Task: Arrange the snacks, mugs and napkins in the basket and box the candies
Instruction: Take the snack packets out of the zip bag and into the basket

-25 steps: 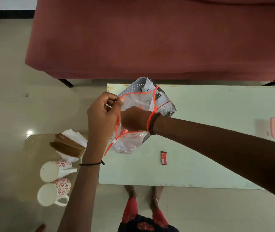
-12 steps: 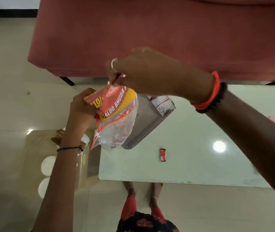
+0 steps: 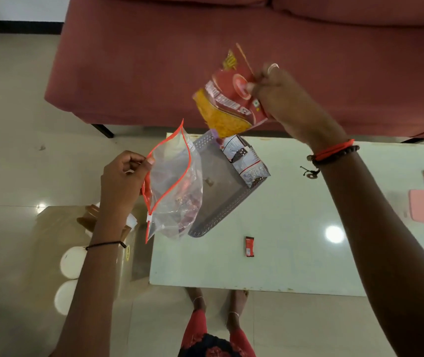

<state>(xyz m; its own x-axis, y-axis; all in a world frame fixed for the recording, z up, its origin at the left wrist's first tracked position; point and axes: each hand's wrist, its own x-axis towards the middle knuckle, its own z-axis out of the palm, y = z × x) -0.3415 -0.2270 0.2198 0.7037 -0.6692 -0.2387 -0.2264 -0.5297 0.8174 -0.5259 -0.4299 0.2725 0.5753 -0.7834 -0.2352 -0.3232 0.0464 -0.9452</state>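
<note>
Nearest, two mugs (image 3: 70, 279) unpacked, left hand (image 3: 123, 181) fingers pinching a clear zip bag (image 3: 177, 186) still holding snacks, basket (image 3: 216, 191) on the tabletop (image 3: 296, 240) with one packet (image 3: 247, 161), candies (image 3: 249, 246) unboxed, right hand (image 3: 290, 99) clamping a snack packet (image 3: 229, 101) farthest.

Right hand (image 3: 287, 99) lifts a snack packet (image 3: 227, 99); left hand (image 3: 122, 182) holds a zip bag (image 3: 173, 189).

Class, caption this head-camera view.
Right hand lifts red-and-yellow snack packet above grey perforated basket; left hand holds clear zip bag.
</note>
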